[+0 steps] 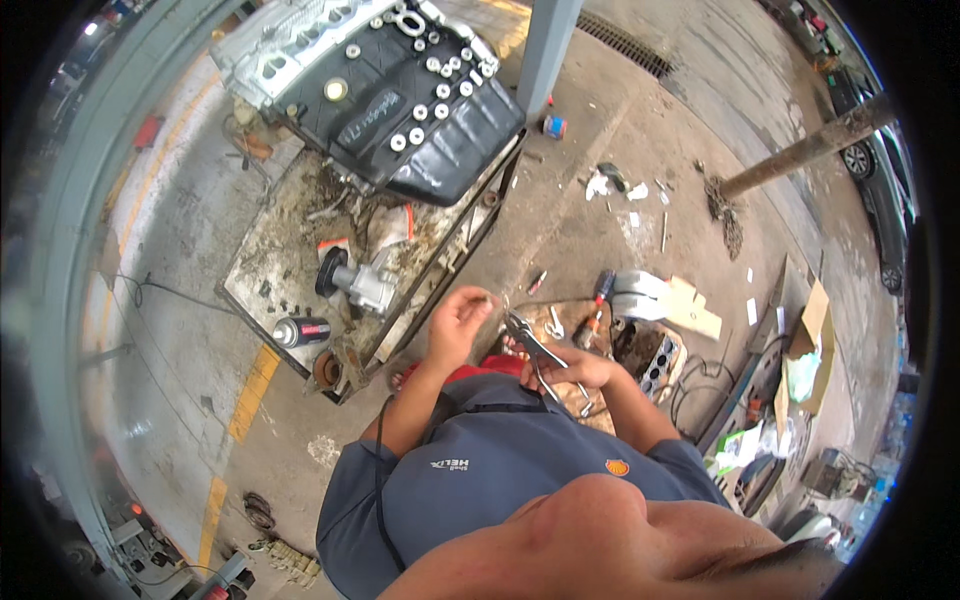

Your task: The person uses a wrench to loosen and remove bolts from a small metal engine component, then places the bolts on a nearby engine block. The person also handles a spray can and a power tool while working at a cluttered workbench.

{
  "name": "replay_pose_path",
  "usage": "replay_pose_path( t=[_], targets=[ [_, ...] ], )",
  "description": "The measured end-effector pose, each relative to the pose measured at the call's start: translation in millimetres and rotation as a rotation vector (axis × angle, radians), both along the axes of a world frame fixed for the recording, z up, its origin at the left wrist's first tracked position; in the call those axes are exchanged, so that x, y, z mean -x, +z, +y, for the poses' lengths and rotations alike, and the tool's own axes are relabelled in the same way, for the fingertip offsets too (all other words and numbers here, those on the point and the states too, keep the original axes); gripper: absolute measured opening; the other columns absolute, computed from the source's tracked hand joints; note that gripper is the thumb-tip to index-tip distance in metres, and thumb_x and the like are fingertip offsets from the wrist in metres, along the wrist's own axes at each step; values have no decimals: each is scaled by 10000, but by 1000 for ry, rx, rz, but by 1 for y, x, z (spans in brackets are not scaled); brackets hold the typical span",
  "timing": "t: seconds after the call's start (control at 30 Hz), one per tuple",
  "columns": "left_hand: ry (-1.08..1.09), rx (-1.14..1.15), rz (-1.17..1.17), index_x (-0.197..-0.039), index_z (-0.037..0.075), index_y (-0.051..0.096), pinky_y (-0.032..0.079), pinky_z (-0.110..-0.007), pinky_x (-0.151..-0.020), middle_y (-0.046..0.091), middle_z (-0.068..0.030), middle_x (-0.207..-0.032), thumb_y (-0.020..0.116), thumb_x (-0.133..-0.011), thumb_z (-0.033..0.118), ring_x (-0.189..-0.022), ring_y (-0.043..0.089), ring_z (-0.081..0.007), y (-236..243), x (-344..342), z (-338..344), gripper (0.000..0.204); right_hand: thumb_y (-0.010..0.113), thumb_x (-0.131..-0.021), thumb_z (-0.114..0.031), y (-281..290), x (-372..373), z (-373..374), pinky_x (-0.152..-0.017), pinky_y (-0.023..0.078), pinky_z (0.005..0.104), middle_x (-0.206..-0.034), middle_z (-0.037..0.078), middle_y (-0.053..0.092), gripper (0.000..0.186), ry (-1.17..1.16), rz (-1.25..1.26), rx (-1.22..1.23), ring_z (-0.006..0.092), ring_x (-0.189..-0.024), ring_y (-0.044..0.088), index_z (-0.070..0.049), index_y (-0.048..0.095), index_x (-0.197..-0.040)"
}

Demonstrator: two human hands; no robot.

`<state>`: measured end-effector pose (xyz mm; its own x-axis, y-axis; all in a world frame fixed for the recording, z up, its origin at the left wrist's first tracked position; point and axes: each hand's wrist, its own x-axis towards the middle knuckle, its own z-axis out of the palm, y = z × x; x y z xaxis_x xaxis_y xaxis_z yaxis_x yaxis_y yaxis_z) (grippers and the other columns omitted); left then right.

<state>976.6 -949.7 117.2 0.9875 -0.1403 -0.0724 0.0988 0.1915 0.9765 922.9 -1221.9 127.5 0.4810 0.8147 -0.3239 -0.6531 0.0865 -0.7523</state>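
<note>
My right hand (582, 368) is wrapped round the handles of a pair of metal pliers (535, 346), whose jaws point up and to the left. Beside the jaws, my left hand (458, 322) is closed in a pinch with its fingertips together. Something small and pale seems to be at those fingertips, too small to name. Between hand and jaws there is a narrow gap. Below the pliers, partly hidden by my hands, lies a brown sheet (600, 400) with tools and parts on it.
A large engine (430, 110) sits on a dirty metal bench at the far left. On that bench are a grey metal housing (365, 285) and a spray can (302, 331). To the right lie a cylinder block part (660, 368), cardboard (695, 310) and cables. A post (548, 55) rises beside the engine.
</note>
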Motion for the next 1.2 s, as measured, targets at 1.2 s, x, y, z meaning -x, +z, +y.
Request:
replay_pose_path(
  t=[1.2],
  targets=[
    [1045, -658, -301, -1050, 0, 732, 545, -272, -748, 744, -49, -869, 801, -925, 92, -785, 676, -106, 147, -469, 34, 170, 599, -969, -68, -92, -461, -160, -729, 535, 331, -947, 84, 670, 456, -612, 242, 415, 199, -817, 656, -24, 486, -1409]
  ],
)
